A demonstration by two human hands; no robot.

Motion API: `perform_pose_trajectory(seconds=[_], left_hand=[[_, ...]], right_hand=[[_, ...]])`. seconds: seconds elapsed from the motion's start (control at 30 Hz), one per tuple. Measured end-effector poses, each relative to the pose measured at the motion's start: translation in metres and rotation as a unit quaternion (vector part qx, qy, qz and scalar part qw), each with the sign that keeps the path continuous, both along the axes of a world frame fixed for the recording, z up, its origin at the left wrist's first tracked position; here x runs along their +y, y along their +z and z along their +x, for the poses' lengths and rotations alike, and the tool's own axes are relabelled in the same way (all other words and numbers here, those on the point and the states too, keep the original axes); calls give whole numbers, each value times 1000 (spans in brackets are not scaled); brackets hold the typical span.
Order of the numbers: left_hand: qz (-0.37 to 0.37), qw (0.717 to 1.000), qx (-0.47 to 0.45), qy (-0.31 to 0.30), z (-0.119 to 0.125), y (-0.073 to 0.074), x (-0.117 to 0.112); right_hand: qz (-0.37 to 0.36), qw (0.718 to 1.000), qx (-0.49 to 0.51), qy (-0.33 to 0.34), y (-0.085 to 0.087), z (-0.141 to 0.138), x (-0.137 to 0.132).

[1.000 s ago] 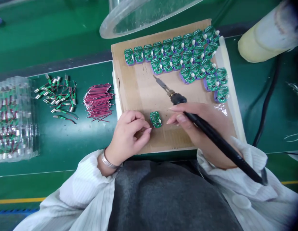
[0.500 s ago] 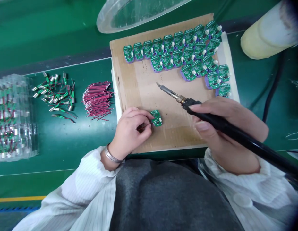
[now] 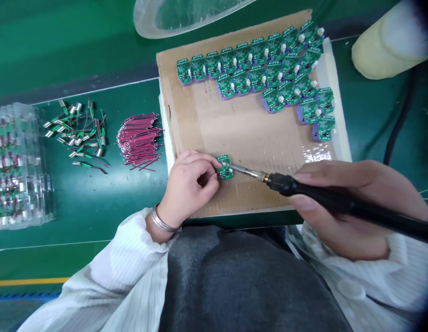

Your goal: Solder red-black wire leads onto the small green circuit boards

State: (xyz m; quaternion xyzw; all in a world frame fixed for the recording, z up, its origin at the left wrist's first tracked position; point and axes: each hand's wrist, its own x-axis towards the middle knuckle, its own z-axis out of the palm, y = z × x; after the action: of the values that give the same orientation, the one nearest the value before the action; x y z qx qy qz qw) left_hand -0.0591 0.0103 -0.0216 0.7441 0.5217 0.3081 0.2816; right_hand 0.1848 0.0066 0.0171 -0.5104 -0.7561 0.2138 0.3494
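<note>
My right hand (image 3: 359, 198) grips the black handle of a soldering iron (image 3: 281, 182), whose metal tip points left and lies over a small green circuit board (image 3: 226, 173). Whether the tip touches the board I cannot tell. At the board's left edge, the thumb and forefinger of my left hand (image 3: 191, 182) close on it; a thin wire between them is too small to make out now. The board rests on a sheet of cardboard (image 3: 200, 122), near its front edge.
Rows of green boards on purple bases (image 3: 258, 77) fill the cardboard's back and right. To the left lie a pile of red and black wires (image 3: 139, 140), small metal cylinders with leads (image 3: 84, 133) and stacked clear trays (image 3: 22, 170). A pale cylinder (image 3: 383, 53) stands back right.
The soldering iron's tip has come down from above the middle of the cardboard onto or over the small board. My left hand stays at the board's left edge.
</note>
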Motion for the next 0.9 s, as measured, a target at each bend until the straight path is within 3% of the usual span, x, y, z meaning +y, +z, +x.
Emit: perform_pose_trajectory(seconds=[0.1, 0.23, 0.9], left_hand=[[-5, 1000, 4, 3, 1, 1, 0], [-8, 1000, 7, 6, 1, 1, 0], [4, 1000, -1, 8, 1, 0, 0]], right_hand=[[-5, 996, -31, 79, 1, 0, 4], [8, 986, 4, 164, 4, -7, 11], [41, 988, 8, 146, -1, -17, 7]])
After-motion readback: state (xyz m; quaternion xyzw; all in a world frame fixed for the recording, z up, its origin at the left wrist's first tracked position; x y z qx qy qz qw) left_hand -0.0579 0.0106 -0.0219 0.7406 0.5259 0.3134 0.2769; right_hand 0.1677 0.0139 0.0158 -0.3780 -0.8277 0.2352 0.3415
